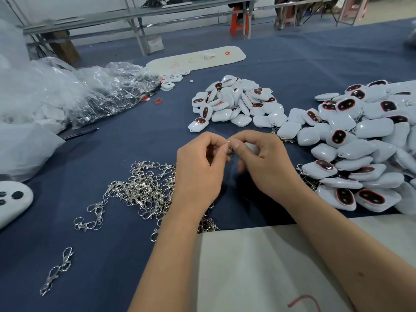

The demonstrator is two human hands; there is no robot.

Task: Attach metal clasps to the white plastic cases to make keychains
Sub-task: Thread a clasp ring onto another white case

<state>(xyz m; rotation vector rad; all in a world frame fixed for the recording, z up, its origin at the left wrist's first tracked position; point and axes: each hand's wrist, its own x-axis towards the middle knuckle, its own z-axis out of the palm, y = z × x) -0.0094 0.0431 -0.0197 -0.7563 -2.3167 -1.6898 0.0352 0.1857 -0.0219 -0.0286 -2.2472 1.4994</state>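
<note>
Both my hands meet above the blue table cloth in the middle of the view. My left hand and my right hand pinch a small metal clasp between fingertips and thumbs. A white plastic case shows partly behind my right hand's fingers; its hold is hidden. A heap of silver clasps lies left of my left wrist. One pile of white cases sits beyond my hands. A larger pile of white cases, some with clasps on, spreads at the right.
Crumpled clear plastic bags fill the left side. A white board lies at the back. A white sheet covers the table's near edge under my forearms. Two loose clasps lie at the front left. A small red ring sits near the bags.
</note>
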